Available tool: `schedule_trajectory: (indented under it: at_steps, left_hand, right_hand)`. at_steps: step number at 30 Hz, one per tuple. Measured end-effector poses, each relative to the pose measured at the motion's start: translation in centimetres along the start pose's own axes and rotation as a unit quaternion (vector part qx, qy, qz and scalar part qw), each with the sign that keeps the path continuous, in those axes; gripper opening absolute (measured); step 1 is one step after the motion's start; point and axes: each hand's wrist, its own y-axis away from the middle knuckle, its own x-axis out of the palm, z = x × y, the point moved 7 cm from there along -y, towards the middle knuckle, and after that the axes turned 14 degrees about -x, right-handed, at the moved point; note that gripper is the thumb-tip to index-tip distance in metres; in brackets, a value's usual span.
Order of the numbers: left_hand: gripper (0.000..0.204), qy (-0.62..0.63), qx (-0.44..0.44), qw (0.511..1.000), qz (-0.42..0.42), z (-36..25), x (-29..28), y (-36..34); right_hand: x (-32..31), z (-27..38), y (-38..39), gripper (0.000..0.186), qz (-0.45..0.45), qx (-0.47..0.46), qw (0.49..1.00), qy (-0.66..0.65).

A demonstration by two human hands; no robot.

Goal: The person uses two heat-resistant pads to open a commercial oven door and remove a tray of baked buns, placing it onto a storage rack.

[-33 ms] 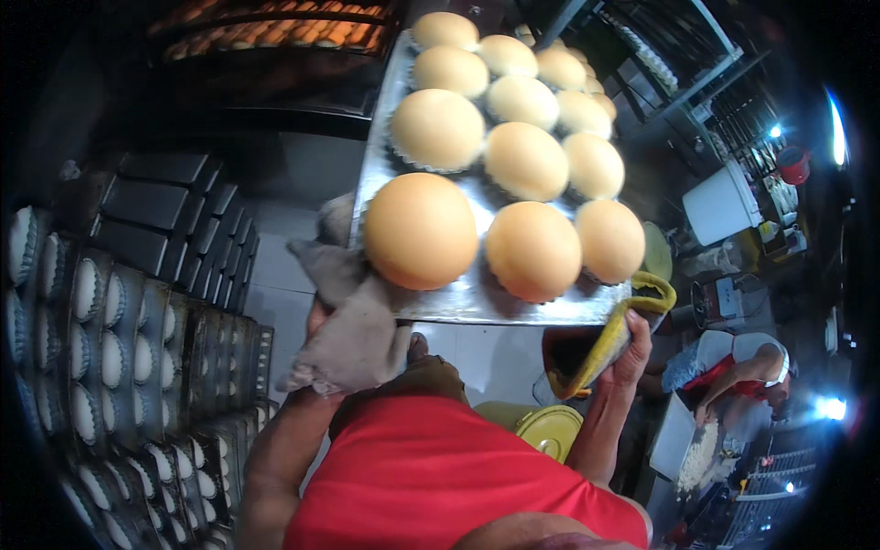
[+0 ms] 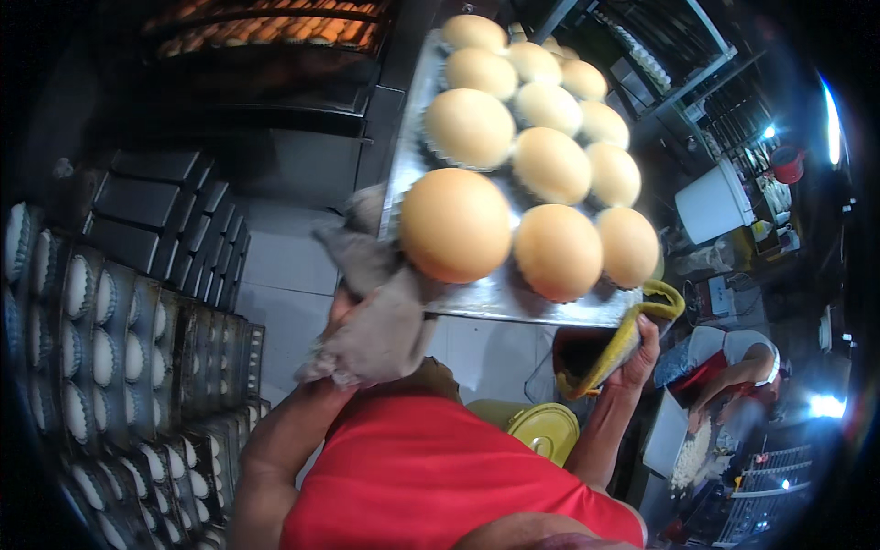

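Note:
A metal baking tray [image 2: 495, 305] of golden-brown round buns [image 2: 456, 225] in fluted paper cups is held up in front of me. At its near left corner my left hand [image 2: 342, 316] is closed on the tray through a folded grey cloth [image 2: 376, 330], which hides most of the fingers. My right hand [image 2: 639, 356] grips the near right corner through a yellow-edged pad [image 2: 616, 353], thumb on top. The tray slants away from me toward the far side, its buns in rows. The fingers under the tray are hidden.
An oven [image 2: 275, 82] with browned buns glows at far left. Stacked dark tins [image 2: 147, 202] and trays of pale dough pieces [image 2: 105, 357] stand left. A yellow lidded bucket [image 2: 545, 431] is near my right leg. At right, a person [image 2: 733, 362] bends over a work surface; a white bucket [image 2: 713, 203] lies beyond.
The tray, with both of my hands on it, has shifted a little to the right in view. My grip looks the same.

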Motion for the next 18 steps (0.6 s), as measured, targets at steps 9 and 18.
schedule_trajectory:
  at_steps: [9,18]
  left_hand:
    - [0.026,0.317,-0.113,0.926,0.170,0.9,17.1,-10.3]
    - [0.022,0.345,-0.089,0.922,0.149,1.4,21.3,-17.2]
  right_hand:
    - [-9.0,6.2,-8.8,0.027,0.038,-0.038,0.998,-0.023]
    - [-11.6,3.1,-19.3,0.023,0.031,-0.014,0.999,-0.037]
